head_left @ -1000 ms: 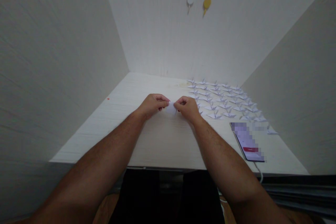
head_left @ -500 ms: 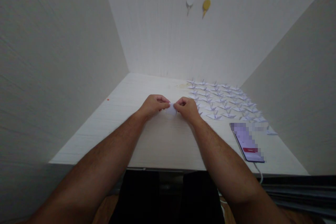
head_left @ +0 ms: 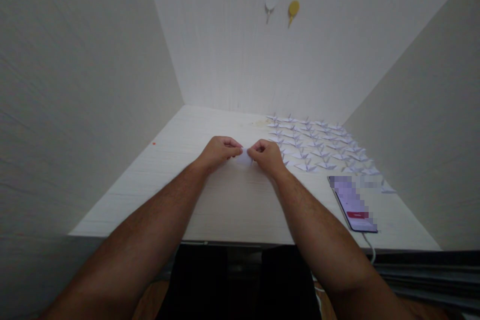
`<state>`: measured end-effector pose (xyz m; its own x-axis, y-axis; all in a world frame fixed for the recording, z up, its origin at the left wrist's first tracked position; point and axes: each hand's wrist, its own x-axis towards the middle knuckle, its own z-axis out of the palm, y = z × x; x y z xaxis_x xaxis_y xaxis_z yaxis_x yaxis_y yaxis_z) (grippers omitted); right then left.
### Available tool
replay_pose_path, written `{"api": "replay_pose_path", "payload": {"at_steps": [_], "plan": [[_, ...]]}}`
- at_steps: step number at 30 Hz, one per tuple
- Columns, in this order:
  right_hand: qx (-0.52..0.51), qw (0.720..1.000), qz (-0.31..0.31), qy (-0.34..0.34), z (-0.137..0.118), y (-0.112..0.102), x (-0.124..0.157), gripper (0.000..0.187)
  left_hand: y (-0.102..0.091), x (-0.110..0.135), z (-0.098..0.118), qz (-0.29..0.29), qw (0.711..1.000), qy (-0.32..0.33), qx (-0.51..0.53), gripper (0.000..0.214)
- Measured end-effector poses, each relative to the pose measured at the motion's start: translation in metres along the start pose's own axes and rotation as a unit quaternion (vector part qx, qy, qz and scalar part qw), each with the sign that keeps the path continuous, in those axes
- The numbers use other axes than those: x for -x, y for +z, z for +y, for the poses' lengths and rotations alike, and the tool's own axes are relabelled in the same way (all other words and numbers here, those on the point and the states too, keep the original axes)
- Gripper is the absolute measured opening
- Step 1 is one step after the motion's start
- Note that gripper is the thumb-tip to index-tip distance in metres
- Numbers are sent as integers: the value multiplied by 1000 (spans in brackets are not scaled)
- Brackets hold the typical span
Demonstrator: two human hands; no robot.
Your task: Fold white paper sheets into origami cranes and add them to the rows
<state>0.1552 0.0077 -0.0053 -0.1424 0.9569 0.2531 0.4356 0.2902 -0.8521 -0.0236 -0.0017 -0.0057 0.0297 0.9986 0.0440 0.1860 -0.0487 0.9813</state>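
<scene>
A small piece of white paper (head_left: 245, 157) is pinched between my two hands, just above or on the pale desk. My left hand (head_left: 222, 152) grips its left side between thumb and fingers. On the right side, my right hand (head_left: 267, 154) holds it the same way. The fingers cover the paper's upper corners, and its folds are too small to make out. Just right of my right hand stand rows of folded white paper cranes (head_left: 306, 165).
The white desk (head_left: 232, 210) is enclosed by walls at the back and both sides. A phone (head_left: 352, 205) with a white cable (head_left: 370, 247) lies at the right front. A white hook (head_left: 270, 2) and a yellow hook (head_left: 293, 8) are on the back wall.
Both hands keep their pinch on the paper and have hardly moved. The whole view has shifted very slightly.
</scene>
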Motion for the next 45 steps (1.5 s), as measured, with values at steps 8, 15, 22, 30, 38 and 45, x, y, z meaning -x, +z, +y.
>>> {"api": "replay_pose_path", "payload": {"at_steps": [8, 15, 22, 30, 38, 45], "plan": [[45, 999, 13, -24, 2, 3, 1, 13, 3, 0, 4, 29, 1000, 2, -10, 14], [89, 993, 40, -61, 1, 4, 4, 17, 7, -3, 1, 76, 997, 27, 13, 10], [-116, 992, 30, -44, 8, 10, 2, 44, 7, -5, -5, 91, 988, 15, 127, 18], [-146, 989, 6, -15, 5, 9, 1, 24, 15, -3, -5, 63, 987, 16, 144, 20], [-128, 991, 19, -13, 5, 8, 1, 24, 15, -3, -3, 73, 989, 19, 130, 21], [-128, 991, 23, -9, 2, 7, 1, 23, 15, -3, -5, 85, 989, 23, 118, 20]]}}
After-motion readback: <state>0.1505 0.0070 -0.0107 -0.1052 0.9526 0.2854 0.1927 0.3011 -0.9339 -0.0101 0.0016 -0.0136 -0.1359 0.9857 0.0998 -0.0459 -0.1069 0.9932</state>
